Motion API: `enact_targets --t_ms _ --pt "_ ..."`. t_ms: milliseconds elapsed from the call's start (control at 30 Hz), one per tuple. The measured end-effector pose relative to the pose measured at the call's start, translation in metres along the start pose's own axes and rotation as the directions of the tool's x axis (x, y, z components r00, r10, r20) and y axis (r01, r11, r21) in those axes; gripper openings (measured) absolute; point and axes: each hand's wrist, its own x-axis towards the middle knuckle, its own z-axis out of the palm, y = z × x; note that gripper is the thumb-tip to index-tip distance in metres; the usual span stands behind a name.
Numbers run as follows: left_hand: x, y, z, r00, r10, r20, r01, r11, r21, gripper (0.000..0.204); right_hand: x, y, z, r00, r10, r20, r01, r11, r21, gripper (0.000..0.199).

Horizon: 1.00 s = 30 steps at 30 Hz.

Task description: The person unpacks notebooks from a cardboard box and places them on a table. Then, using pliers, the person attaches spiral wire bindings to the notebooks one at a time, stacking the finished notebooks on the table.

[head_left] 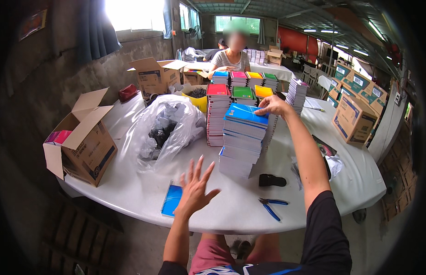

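Note:
My right hand (pixel 273 106) reaches to the top of a tall stack of blue notebooks (pixel 244 133), its fingers and thumb bent at the corner of the uppermost one. Whether that notebook is lifted off the pile is hard to see. My left hand (pixel 196 191) hovers with fingers spread, holding nothing, above a single blue spiral notebook (pixel 171 200) that lies near the table's front edge. Blue-handled cutting pliers (pixel 273 209) rest with handles apart to the right, and a small black object (pixel 272 180) lies just beyond them.
Behind the blue stack stand piles of red (pixel 218 112), green (pixel 243 93) and yellow notebooks (pixel 263 91). A clear plastic bag (pixel 169 133) with dark scraps sits left, beside an open carton (pixel 89 149). A closed box (pixel 354 120) is at the right. Another person (pixel 231 59) sits across the table.

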Motion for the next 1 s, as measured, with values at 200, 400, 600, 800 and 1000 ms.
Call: enact_targets --t_ms 200,400,600,800,1000 --pt "0.119 0.058 0.026 0.864 0.202 -0.462 -0.318 0.929 -0.189 0.073 -0.001 0.007 -0.016 0.994 0.081 0.078 -0.079 0.996 -0.032 0.051" --pt "0.157 0.072 0.053 0.811 0.256 -0.526 -0.278 0.960 0.038 0.050 0.001 0.012 -0.021 0.997 0.052 0.050 -0.050 0.998 -0.037 0.053" --pt "0.157 0.072 0.042 0.835 0.274 -0.477 -0.266 0.960 0.086 0.052 -0.052 -0.019 -0.017 0.842 -0.216 -0.495 0.145 0.973 -0.177 0.040" --pt "0.060 0.096 0.038 0.572 0.327 -0.752 -0.371 0.921 0.118 0.055 -0.205 -0.012 0.065 0.871 -0.240 -0.428 0.194 0.970 -0.148 0.027" --pt "-0.007 0.074 0.147 0.972 0.211 -0.104 -0.211 0.977 0.003 0.016 -0.263 0.097 0.191 0.935 -0.098 -0.340 0.046 0.986 -0.158 0.025"
